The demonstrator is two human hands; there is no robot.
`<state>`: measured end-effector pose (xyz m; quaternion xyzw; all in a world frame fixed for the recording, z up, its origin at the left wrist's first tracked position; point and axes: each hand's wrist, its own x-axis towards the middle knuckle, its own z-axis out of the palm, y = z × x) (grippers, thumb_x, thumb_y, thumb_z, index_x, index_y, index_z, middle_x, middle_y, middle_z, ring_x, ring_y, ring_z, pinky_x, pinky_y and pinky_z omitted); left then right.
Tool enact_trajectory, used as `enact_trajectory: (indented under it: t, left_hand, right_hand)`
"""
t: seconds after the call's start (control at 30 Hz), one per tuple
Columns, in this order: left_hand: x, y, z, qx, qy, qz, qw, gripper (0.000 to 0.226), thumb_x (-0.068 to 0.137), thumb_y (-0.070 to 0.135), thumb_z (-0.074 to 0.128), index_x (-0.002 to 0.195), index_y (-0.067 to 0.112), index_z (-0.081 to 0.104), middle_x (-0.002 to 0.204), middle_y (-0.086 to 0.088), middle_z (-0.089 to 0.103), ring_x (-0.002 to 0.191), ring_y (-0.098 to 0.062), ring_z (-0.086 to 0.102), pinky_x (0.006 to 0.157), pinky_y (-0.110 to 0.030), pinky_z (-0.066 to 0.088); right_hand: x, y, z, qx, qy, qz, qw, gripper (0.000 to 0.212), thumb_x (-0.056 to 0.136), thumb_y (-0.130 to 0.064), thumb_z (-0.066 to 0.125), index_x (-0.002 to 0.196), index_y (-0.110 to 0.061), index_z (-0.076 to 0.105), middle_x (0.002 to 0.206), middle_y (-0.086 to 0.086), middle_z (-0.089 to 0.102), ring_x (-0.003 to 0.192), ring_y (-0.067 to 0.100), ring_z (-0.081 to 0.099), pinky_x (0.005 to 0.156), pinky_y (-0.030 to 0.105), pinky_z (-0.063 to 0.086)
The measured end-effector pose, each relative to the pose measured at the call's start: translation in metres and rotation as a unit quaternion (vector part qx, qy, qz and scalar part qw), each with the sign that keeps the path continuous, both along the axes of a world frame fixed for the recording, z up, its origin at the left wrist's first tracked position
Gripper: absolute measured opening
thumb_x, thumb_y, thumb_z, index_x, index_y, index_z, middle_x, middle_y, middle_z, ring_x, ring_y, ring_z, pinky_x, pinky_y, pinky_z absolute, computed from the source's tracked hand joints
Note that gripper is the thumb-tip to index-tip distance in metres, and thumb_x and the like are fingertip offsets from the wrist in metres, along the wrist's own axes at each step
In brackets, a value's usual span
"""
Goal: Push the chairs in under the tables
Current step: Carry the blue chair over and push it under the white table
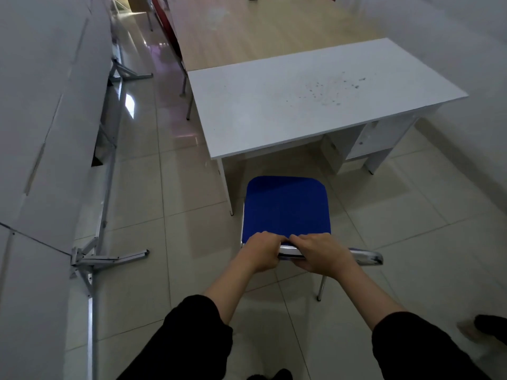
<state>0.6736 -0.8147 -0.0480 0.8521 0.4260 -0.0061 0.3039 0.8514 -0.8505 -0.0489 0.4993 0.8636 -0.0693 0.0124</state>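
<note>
Gripping the chrome top rail, the left hand (262, 250) and right hand (321, 252) are closed on the blue fabric-seated chair (286, 207), set before the smooth white desk (315, 97).

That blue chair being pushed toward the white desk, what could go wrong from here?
The blue chair sits close to the white desk's left leg, so a straight push may knock its frame against that leg. The drawer unit narrows the opening on the right, leaving little room to correct. Both the left hand and right hand grip the backrest centre, so the chair might swivel.
</note>
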Motion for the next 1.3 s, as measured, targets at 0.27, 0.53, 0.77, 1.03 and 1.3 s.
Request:
enact_trajectory:
  t: [0.27, 0.53, 0.77, 1.03, 1.3]
  left_hand:
    - [0.04, 0.081, -0.007, 0.037, -0.004, 0.019, 0.999, 0.042, 0.084, 0.019, 0.065, 0.125, 0.025, 0.056, 0.105, 0.001, 0.07, 0.087, -0.016, 0.064, 0.078, -0.03, 0.054]
    - [0.087, 0.161, -0.01, 0.067, -0.003, 0.029, 0.997, 0.038, 0.085, 0.019, 0.059, 0.122, 0.026, 0.057, 0.1, 0.002, 0.07, 0.084, -0.018, 0.063, 0.072, -0.032, 0.05]
    - [0.123, 0.211, -0.013, 0.066, -0.024, 0.014, 0.997, 0.042, 0.084, 0.018, 0.059, 0.125, 0.024, 0.056, 0.103, 0.002, 0.068, 0.088, -0.02, 0.063, 0.076, -0.038, 0.053]
    - [0.148, 0.265, -0.015, 0.1, -0.033, 0.022, 0.994, 0.035, 0.08, 0.02, 0.059, 0.115, 0.026, 0.06, 0.095, 0.006, 0.068, 0.08, -0.017, 0.064, 0.067, -0.035, 0.053]
    - [0.205, 0.304, -0.022, 0.125, -0.062, 0.076, 0.987, 0.044, 0.075, 0.02, 0.06, 0.118, 0.032, 0.059, 0.097, 0.008, 0.07, 0.082, -0.015, 0.065, 0.064, -0.032, 0.054]
  right_hand:
    - [0.042, 0.09, -0.002, -0.004, 0.006, 0.019, 1.0, 0.036, 0.089, -0.048, 0.05, 0.114, -0.022, 0.049, 0.089, -0.003, 0.064, 0.069, 0.012, 0.059, 0.059, 0.024, 0.045]
    - [0.09, 0.176, -0.001, 0.004, -0.035, 0.028, 0.999, 0.041, 0.088, -0.055, 0.044, 0.112, -0.022, 0.048, 0.09, -0.003, 0.062, 0.069, 0.014, 0.059, 0.057, 0.033, 0.052]
    - [0.127, 0.229, 0.0, 0.039, -0.049, 0.028, 0.998, 0.042, 0.08, -0.056, 0.053, 0.102, -0.02, 0.053, 0.077, -0.002, 0.062, 0.058, 0.015, 0.057, 0.048, 0.032, 0.048]
    - [0.155, 0.289, -0.001, 0.078, -0.027, 0.053, 0.995, 0.046, 0.083, -0.061, 0.04, 0.097, -0.019, 0.053, 0.07, -0.002, 0.06, 0.052, 0.015, 0.053, 0.045, 0.031, 0.046]
    - [0.217, 0.352, -0.004, 0.094, 0.001, 0.107, 0.99, 0.046, 0.081, -0.063, 0.044, 0.091, -0.019, 0.056, 0.066, -0.004, 0.058, 0.05, 0.016, 0.053, 0.043, 0.029, 0.041]
